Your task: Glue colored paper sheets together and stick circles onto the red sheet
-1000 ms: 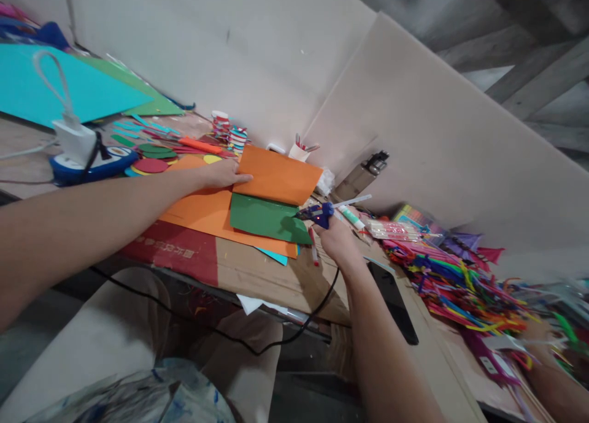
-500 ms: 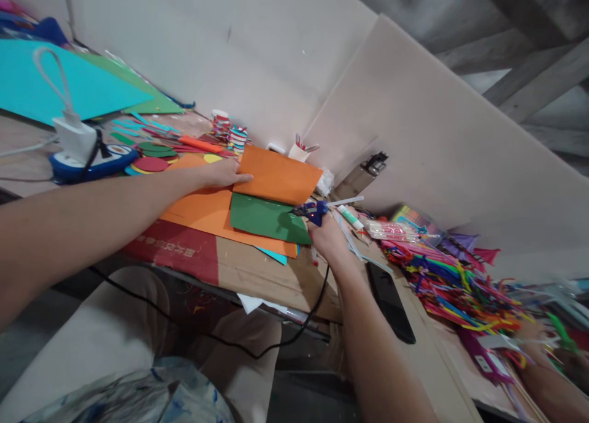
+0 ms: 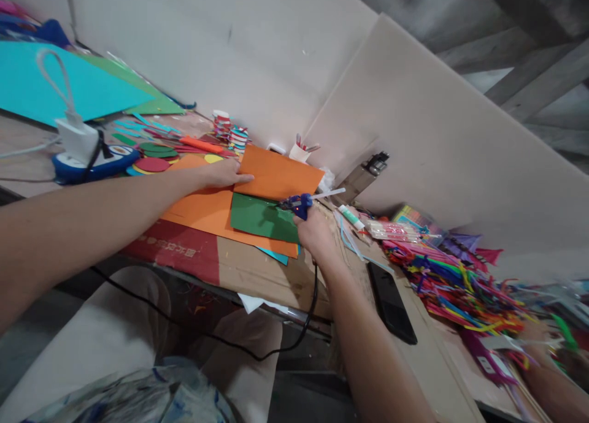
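My left hand (image 3: 226, 173) pinches the left edge of a raised orange sheet (image 3: 280, 173). Below that sheet lies a green sheet (image 3: 262, 217), on top of a larger orange sheet (image 3: 197, 211). Wrapped around a blue glue gun (image 3: 301, 205) is my right hand (image 3: 313, 228). The gun's nozzle points left, over the green sheet near the lower edge of the raised orange one. A white glue stick (image 3: 329, 194) sticks out of its back, and a black cord hangs below.
A power strip (image 3: 96, 162) and paper discs (image 3: 153, 165) are on the left. Rightward lie a glue tube (image 3: 351, 217), a black phone (image 3: 391, 303) and colourful pipe cleaners (image 3: 451, 288). Another person's hand (image 3: 534, 337) is at the far right.
My right hand has moved left with the glue gun, so its nozzle is farther along over the green sheet. My left hand stays on the orange sheet.
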A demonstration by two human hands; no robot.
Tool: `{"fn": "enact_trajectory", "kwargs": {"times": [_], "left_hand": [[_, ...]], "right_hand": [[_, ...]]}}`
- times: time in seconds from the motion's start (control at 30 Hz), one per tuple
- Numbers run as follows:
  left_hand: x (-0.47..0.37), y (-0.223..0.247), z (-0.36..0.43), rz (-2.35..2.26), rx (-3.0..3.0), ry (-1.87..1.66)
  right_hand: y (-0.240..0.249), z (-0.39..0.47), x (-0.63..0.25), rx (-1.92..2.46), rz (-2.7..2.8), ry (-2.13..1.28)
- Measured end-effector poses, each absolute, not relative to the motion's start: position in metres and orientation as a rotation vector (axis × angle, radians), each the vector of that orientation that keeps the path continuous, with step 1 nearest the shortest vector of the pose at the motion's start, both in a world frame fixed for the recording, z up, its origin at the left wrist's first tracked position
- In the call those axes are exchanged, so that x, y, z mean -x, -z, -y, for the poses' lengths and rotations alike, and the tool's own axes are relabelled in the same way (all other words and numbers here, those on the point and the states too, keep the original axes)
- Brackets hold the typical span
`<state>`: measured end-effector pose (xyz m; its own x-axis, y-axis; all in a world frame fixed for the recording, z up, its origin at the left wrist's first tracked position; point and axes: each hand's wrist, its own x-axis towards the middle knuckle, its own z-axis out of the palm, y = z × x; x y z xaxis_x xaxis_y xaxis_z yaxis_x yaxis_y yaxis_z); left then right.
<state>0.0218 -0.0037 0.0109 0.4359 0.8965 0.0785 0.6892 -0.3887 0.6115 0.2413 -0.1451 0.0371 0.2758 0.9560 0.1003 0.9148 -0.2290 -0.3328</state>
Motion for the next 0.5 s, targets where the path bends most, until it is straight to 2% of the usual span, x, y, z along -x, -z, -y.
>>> {"fn": "enact_trajectory", "kwargs": {"times": [0.2,0.5], "left_hand": [[-0.022,-0.011,0.000,-1.316,-2.283,-0.489],[-0.022,-0.008,-0.007,-1.376,-2.326,-0.447]], "right_hand": [[-0.037,0.142,-0.215,2.161,1.771,-0.304],[-0.042,0.151,-0.234,2.312,1.724,-0.125]]}}
